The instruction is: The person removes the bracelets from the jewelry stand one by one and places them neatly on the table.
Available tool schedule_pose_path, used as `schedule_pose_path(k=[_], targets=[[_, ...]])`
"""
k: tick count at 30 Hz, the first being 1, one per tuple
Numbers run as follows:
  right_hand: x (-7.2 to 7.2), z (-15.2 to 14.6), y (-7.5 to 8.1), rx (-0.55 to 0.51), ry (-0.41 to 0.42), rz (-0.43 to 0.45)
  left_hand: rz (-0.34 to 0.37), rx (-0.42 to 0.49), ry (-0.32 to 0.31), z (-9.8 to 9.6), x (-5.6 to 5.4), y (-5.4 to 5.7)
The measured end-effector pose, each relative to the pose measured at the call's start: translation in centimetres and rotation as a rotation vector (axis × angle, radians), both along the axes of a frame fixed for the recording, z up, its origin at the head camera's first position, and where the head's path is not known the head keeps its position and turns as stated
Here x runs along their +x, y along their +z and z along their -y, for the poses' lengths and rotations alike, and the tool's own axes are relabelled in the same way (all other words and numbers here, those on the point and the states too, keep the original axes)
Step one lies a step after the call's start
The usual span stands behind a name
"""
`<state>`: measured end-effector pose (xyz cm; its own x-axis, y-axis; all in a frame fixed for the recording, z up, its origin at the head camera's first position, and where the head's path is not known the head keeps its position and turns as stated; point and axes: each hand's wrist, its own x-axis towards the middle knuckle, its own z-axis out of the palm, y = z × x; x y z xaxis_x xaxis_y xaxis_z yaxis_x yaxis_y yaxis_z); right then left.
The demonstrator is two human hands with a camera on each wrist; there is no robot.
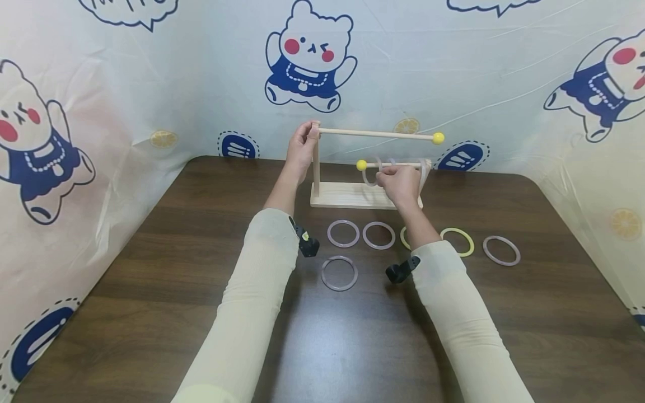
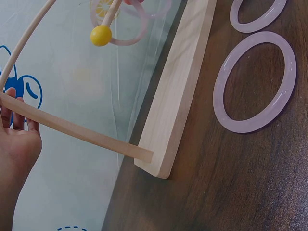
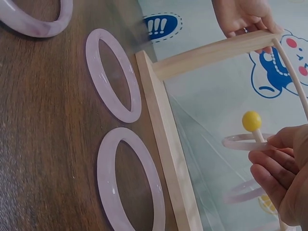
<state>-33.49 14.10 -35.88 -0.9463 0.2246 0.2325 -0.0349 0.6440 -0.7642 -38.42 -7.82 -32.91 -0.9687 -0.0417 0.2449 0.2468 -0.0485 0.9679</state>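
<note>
Left hand [image 1: 301, 148]: fingers closed round top of stand's [image 1: 347, 196] left post [image 1: 316, 165]. Right hand [image 1: 401, 184]: thumb and fingers pinching a ring [image 3: 240, 146], which is around the lower rod [image 1: 372, 165] just behind its yellow ball [image 1: 361, 165]. More rings farther along same rod. Six loose rings [image 1: 355, 273], purple and yellow, flat on surface [image 1: 322, 341] in front of stand.
</note>
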Motion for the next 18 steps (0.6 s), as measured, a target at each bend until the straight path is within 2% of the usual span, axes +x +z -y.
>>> schedule_pose_path(k=[11,18], targets=[[-0.02,0.27,-0.01,-0.009,-0.011,-0.044,0.000,-0.001,-0.005,-0.01,-0.11,0.03],[-0.07,0.50,0.06,-0.041,0.003,-0.021,0.005,-0.011,-0.005,0.04,-0.04,0.01]])
